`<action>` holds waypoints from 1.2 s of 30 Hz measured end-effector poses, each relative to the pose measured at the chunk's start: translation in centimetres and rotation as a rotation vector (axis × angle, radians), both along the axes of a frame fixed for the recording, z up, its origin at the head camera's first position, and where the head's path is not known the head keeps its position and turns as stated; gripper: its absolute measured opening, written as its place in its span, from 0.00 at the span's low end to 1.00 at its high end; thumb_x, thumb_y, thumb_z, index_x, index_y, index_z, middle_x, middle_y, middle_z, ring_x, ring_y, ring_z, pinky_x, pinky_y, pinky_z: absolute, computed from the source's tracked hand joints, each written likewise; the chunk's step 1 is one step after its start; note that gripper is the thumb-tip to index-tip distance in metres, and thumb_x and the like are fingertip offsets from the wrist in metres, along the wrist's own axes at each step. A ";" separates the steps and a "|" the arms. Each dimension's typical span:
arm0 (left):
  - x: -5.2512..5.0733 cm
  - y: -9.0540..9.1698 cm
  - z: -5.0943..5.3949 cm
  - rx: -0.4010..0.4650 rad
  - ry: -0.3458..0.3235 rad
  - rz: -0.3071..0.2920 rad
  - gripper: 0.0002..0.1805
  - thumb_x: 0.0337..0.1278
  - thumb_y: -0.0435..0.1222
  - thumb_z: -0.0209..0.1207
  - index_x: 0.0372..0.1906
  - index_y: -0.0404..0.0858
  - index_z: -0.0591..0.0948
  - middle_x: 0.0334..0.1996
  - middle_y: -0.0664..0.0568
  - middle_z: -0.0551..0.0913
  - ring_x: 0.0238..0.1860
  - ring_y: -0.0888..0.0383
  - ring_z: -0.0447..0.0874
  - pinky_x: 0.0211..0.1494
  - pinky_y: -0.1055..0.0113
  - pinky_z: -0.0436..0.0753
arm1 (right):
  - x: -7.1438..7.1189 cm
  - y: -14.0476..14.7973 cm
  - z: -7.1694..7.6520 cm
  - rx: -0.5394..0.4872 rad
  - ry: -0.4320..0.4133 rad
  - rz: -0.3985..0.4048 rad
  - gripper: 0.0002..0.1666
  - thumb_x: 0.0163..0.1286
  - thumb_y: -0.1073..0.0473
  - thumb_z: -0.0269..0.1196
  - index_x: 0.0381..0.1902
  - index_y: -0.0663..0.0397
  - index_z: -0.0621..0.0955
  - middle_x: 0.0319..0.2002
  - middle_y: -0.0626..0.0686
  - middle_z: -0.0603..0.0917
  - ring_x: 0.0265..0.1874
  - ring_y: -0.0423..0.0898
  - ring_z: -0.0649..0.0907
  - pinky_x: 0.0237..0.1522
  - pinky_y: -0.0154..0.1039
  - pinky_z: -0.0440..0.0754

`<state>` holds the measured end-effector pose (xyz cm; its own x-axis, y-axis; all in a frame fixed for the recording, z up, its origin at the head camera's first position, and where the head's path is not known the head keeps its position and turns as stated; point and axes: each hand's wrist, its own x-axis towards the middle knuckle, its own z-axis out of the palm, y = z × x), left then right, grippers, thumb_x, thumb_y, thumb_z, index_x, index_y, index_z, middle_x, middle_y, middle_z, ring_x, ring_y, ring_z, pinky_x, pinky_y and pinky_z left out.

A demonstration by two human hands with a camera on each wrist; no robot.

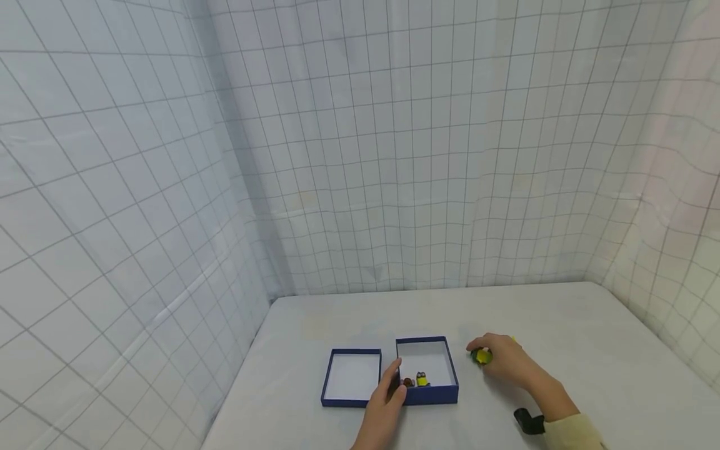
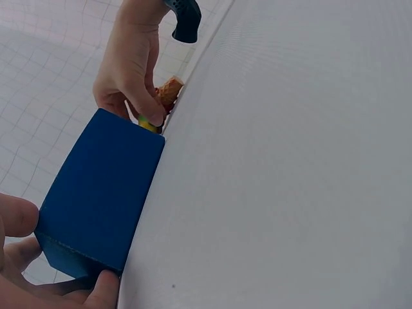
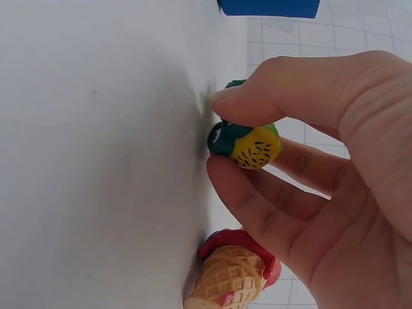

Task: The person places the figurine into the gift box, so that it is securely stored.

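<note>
My left hand (image 1: 384, 406) grips the near left corner of a shallow blue box (image 1: 432, 395) with a white inside. A small yellow figure (image 1: 422, 379) and a brown and pink one (image 1: 407, 382) sit in it along the near wall. To the right of the box, my right hand (image 1: 506, 361) pinches a small green and yellow toy figure (image 3: 254, 147) with dark speckles between thumb and fingers, close to the table top. Beside that hand lies a toy ice cream cone (image 3: 232, 273) with a red top, mostly hidden by the hand in the head view.
A blue-rimmed lid or tray (image 1: 344, 404) lies flat just left of the box. The dark strap end (image 1: 529, 422) hangs at my right wrist. White gridded curtains (image 1: 360, 187) enclose the white table (image 1: 315, 325) at the back and sides.
</note>
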<state>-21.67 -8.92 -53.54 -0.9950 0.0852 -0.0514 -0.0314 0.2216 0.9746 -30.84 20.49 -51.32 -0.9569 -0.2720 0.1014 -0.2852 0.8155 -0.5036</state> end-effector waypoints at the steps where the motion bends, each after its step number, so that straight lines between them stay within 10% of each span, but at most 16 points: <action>1: 0.0 0.0 0.0 0.001 0.003 0.000 0.28 0.75 0.40 0.52 0.76 0.54 0.66 0.77 0.42 0.61 0.76 0.33 0.52 0.72 0.32 0.55 | 0.0 0.0 -0.1 -0.003 0.008 0.001 0.28 0.47 0.77 0.70 0.45 0.48 0.88 0.43 0.48 0.85 0.47 0.54 0.83 0.52 0.60 0.81; 36: -0.6 0.0 -0.3 -0.031 0.005 -0.002 0.28 0.74 0.40 0.53 0.76 0.53 0.66 0.76 0.39 0.61 0.75 0.31 0.53 0.70 0.29 0.57 | -0.9 -0.5 1.0 -0.171 0.133 -0.082 0.15 0.57 0.66 0.71 0.44 0.53 0.87 0.37 0.44 0.87 0.32 0.38 0.82 0.35 0.38 0.84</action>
